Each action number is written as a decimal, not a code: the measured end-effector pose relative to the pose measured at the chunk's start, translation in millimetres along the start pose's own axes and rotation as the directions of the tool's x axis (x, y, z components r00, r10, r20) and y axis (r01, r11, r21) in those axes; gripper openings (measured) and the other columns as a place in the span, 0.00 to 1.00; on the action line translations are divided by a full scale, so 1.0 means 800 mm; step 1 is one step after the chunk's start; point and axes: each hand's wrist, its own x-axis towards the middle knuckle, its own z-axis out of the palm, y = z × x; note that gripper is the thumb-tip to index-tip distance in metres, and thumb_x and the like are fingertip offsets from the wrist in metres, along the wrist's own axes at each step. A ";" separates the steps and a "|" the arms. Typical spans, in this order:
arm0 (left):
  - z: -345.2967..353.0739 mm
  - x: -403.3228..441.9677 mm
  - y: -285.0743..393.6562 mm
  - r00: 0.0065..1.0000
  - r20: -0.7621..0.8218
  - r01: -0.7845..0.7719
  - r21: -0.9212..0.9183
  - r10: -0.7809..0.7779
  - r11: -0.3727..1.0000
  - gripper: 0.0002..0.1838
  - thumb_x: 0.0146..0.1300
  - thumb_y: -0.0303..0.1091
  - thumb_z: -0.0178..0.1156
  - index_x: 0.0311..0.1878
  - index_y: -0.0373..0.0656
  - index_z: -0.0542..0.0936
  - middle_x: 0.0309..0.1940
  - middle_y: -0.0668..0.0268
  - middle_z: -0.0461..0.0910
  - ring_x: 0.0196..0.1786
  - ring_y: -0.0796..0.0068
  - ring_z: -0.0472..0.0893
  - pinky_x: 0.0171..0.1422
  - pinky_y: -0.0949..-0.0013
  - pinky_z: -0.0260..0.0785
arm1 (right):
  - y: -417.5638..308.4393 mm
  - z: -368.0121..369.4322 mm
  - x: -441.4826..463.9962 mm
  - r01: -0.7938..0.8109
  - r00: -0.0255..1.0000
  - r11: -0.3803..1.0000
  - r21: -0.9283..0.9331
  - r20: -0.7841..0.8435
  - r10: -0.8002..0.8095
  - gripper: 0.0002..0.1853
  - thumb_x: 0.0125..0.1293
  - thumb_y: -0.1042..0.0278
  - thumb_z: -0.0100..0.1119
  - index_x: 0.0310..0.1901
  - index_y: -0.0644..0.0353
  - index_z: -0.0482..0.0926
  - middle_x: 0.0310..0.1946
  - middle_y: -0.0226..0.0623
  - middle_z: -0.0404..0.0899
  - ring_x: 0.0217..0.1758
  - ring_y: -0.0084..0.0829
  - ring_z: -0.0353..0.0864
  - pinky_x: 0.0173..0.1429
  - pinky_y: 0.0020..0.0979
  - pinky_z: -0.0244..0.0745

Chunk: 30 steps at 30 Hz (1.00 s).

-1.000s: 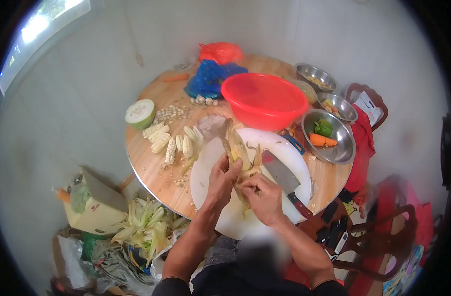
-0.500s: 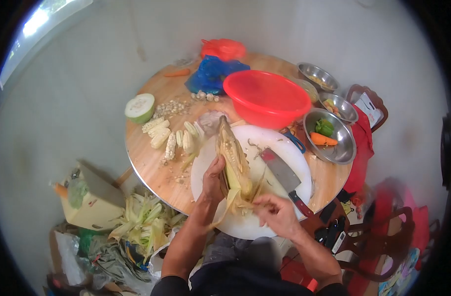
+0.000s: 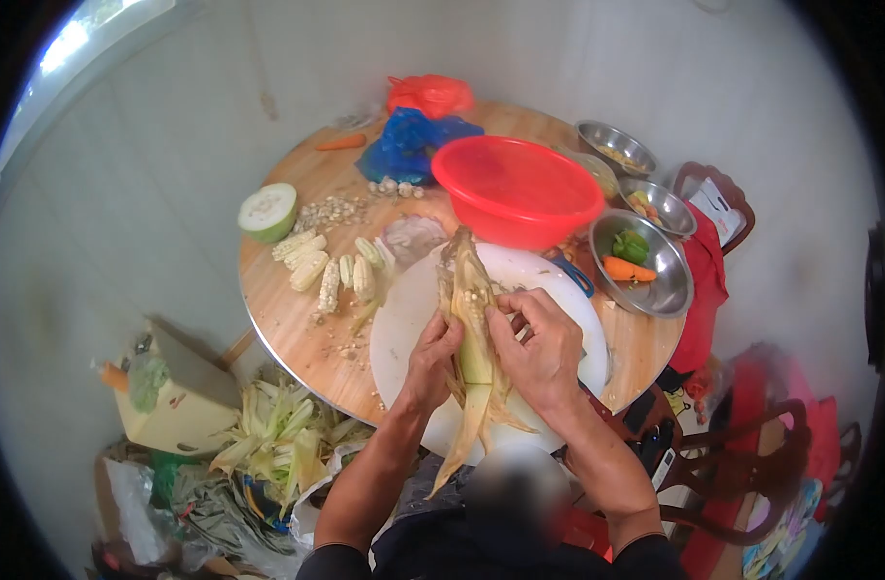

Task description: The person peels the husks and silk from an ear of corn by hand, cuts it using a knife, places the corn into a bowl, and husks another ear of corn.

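An ear of corn in yellowish husk stands over the white round cutting board, its tip pointing away from me and loose husk strips hanging toward me. My left hand is closed round its left side. At the right side, my right hand pinches the husk between thumb and fingers. That hand and forearm hide the cleaver. Several peeled corn cobs lie left of the board, near a clear plastic bag.
Behind the board sits a red basin. Steel bowls stand at the right, one with a carrot and green pepper. A cut melon, garlic and blue bag are farther back. Husks are heaped below left.
My right hand has moved from the lower husk up to the corn's right side and closed on it. A peeled strip now hangs down toward me. The view has shifted slightly.
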 end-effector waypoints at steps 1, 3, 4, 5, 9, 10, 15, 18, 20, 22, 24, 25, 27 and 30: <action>-0.003 0.000 -0.002 1.000 0.010 0.003 0.019 -0.004 1.000 0.30 0.80 0.44 0.54 0.75 0.36 0.63 0.67 0.59 0.74 0.66 0.68 0.77 0.71 0.64 0.70 | 0.000 -0.001 0.003 0.036 0.999 0.997 -0.068 -0.019 -0.037 0.08 0.61 0.71 0.71 0.40 0.63 0.86 0.34 0.38 0.85 0.28 0.31 0.85 0.31 0.32 0.78; -0.003 0.000 -0.005 1.000 0.023 0.007 0.037 -0.008 0.999 0.30 0.79 0.44 0.54 0.75 0.36 0.63 0.67 0.59 0.74 0.66 0.69 0.76 0.72 0.65 0.69 | -0.004 -0.006 0.006 0.070 0.996 0.988 -0.139 -0.036 -0.076 0.06 0.61 0.72 0.71 0.38 0.64 0.87 0.31 0.38 0.86 0.26 0.28 0.86 0.29 0.28 0.78; -0.001 0.000 -0.005 1.000 0.020 -0.003 0.075 0.001 0.997 0.31 0.79 0.44 0.55 0.76 0.36 0.63 0.67 0.60 0.73 0.66 0.69 0.76 0.72 0.65 0.68 | -0.009 -0.010 0.007 0.072 0.997 0.982 -0.176 -0.028 -0.078 0.06 0.61 0.72 0.70 0.37 0.63 0.87 0.30 0.37 0.86 0.25 0.29 0.86 0.29 0.29 0.78; 0.001 0.000 -0.005 1.000 0.017 -0.012 0.113 0.010 0.993 0.31 0.79 0.45 0.56 0.76 0.36 0.63 0.67 0.60 0.73 0.66 0.70 0.75 0.72 0.66 0.68 | -0.012 -0.012 0.008 0.074 0.997 0.974 -0.213 -0.020 -0.080 0.05 0.61 0.72 0.70 0.37 0.63 0.87 0.30 0.37 0.86 0.25 0.30 0.86 0.30 0.30 0.79; 0.007 -0.002 -0.004 1.000 0.014 -0.016 0.116 0.014 0.993 0.32 0.78 0.45 0.57 0.77 0.36 0.62 0.67 0.60 0.73 0.67 0.71 0.74 0.72 0.66 0.67 | -0.011 -0.014 0.008 0.112 0.992 0.962 -0.247 -0.035 -0.125 0.05 0.60 0.72 0.70 0.36 0.63 0.87 0.29 0.37 0.86 0.24 0.31 0.86 0.29 0.31 0.79; 0.009 -0.003 -0.003 1.000 0.002 -0.013 0.132 0.013 0.991 0.33 0.78 0.45 0.57 0.77 0.36 0.62 0.67 0.61 0.73 0.67 0.70 0.74 0.72 0.66 0.67 | -0.012 -0.015 0.007 0.113 0.991 0.960 -0.257 -0.038 -0.127 0.05 0.60 0.72 0.70 0.36 0.63 0.87 0.29 0.37 0.86 0.24 0.32 0.86 0.30 0.31 0.79; 0.011 -0.006 -0.002 1.000 -0.002 -0.023 0.160 0.024 0.987 0.32 0.78 0.45 0.58 0.77 0.36 0.63 0.67 0.61 0.73 0.67 0.70 0.75 0.72 0.66 0.68 | 0.005 -0.006 0.004 0.071 0.992 0.958 -0.276 -0.082 -0.097 0.02 0.58 0.71 0.69 0.33 0.56 0.85 0.30 0.38 0.85 0.25 0.40 0.85 0.31 0.39 0.78; -0.008 -0.005 -0.006 0.999 0.033 -0.012 0.144 0.008 0.990 0.31 0.80 0.43 0.55 0.77 0.36 0.63 0.68 0.60 0.73 0.67 0.70 0.75 0.71 0.65 0.69 | 0.027 -0.004 -0.004 0.006 0.995 0.991 -0.135 -0.102 -0.020 0.03 0.64 0.75 0.68 0.37 0.64 0.85 0.27 0.34 0.84 0.21 0.22 0.80 0.28 0.27 0.75; -0.010 -0.004 -0.006 0.998 -0.064 0.001 0.059 0.003 0.998 0.29 0.81 0.42 0.52 0.77 0.37 0.63 0.68 0.59 0.74 0.66 0.69 0.77 0.70 0.65 0.71 | 0.045 0.000 -0.017 -0.389 0.915 0.858 0.334 0.031 0.403 0.04 0.67 0.75 0.66 0.37 0.66 0.83 0.24 0.28 0.81 0.23 0.16 0.75 0.31 0.24 0.73; -0.015 -0.001 -0.009 0.999 -0.048 -0.015 0.010 0.016 1.000 0.28 0.81 0.41 0.51 0.77 0.37 0.63 0.69 0.59 0.74 0.67 0.69 0.77 0.70 0.64 0.72 | 0.052 0.005 -0.029 -0.350 0.930 0.874 0.337 0.009 0.368 0.04 0.69 0.75 0.64 0.37 0.67 0.82 0.27 0.28 0.81 0.27 0.16 0.75 0.34 0.23 0.73; -0.013 0.000 -0.009 0.999 -0.029 -0.020 -0.040 0.019 0.999 0.28 0.82 0.41 0.50 0.77 0.37 0.63 0.69 0.59 0.74 0.67 0.68 0.77 0.69 0.64 0.72 | 0.049 0.007 -0.035 -0.316 0.939 0.887 0.336 -0.019 0.342 0.05 0.71 0.75 0.63 0.37 0.67 0.81 0.30 0.29 0.81 0.32 0.16 0.76 0.37 0.23 0.73; -0.011 0.000 -0.006 1.000 -0.029 0.004 -0.035 -0.005 0.999 0.28 0.82 0.42 0.50 0.77 0.37 0.63 0.68 0.59 0.74 0.66 0.68 0.78 0.69 0.64 0.72 | 0.045 0.008 -0.035 -0.183 0.971 0.923 0.340 -0.085 0.224 0.03 0.69 0.77 0.62 0.38 0.66 0.81 0.33 0.33 0.82 0.35 0.21 0.78 0.42 0.25 0.75; 0.000 0.000 0.001 0.999 -0.030 0.028 -0.029 -0.029 0.999 0.29 0.82 0.43 0.51 0.77 0.37 0.63 0.68 0.59 0.74 0.66 0.68 0.78 0.69 0.65 0.72 | 0.040 0.014 -0.035 -0.047 0.984 0.941 0.334 -0.149 0.102 0.01 0.68 0.79 0.61 0.38 0.66 0.80 0.36 0.37 0.82 0.39 0.26 0.81 0.47 0.27 0.76; 0.016 0.001 0.004 0.999 -0.052 0.011 0.092 -0.007 0.996 0.27 0.82 0.46 0.50 0.71 0.35 0.69 0.59 0.59 0.79 0.57 0.69 0.81 0.59 0.66 0.76 | 0.036 0.023 -0.037 0.091 0.983 0.930 0.355 -0.180 -0.027 0.02 0.72 0.78 0.57 0.41 0.66 0.77 0.40 0.39 0.82 0.42 0.28 0.79 0.50 0.28 0.76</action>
